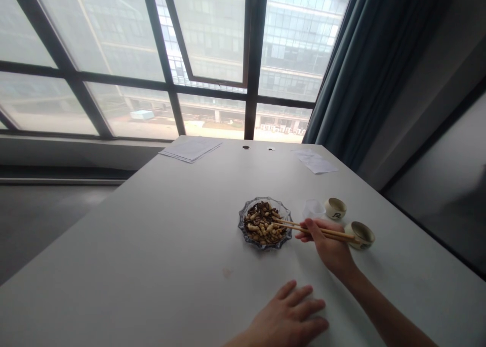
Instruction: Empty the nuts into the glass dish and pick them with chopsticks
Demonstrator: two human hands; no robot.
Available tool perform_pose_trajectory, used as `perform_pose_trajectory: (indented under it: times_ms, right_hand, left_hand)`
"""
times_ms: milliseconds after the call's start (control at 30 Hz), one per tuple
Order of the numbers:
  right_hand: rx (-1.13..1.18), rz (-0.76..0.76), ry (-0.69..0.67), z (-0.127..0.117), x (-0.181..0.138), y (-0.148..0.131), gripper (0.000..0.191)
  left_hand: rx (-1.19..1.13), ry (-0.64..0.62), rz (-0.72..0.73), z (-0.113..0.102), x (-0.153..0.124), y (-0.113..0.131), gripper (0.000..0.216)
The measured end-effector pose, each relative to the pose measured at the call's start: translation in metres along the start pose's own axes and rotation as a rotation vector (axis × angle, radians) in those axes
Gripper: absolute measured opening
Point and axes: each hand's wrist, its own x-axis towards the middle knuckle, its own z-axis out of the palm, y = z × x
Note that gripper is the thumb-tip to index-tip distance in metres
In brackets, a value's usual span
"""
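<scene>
My right hand [332, 248] is closed around a pair of wooden chopsticks [334, 232]. Their tips reach into a scalloped glass bowl [243, 236], among peanuts in the shell [261, 230] and dark seeds [261, 210]. Whether the tips pinch anything is too small to make out. Palm down near the front of the table, my left hand [290, 316] has its fingers spread and holds nothing. Two small pale cups, one [335, 209] behind and one [362, 235] beside my right hand, stand near a clear plastic container [313, 209].
The white table [159, 256] runs toward a large window [212, 33]. Paper sheets [192, 148] lie at its far left, more paper [317, 161] at the far right. Two round holes, one [246, 147] left of the other [270, 149], show near the far edge. A blue curtain [349, 74] hangs right.
</scene>
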Motion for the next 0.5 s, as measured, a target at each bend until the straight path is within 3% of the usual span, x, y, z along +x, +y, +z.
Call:
perform_pose_trajectory:
  times_ms: [167, 500]
  right_hand:
    - [-0.03, 0.02, -0.055, 0.0049, 0.0009, 0.008, 0.043]
    - [0.017, 0.06, 0.006, 0.0055, -0.0004, 0.0096, 0.045]
  left_hand:
    - [0.033, 0.029, 0.012, 0.0074, -0.0012, -0.0013, 0.03]
    - [0.096, 0.068, 0.029, 0.0089, -0.002, -0.0032, 0.031]
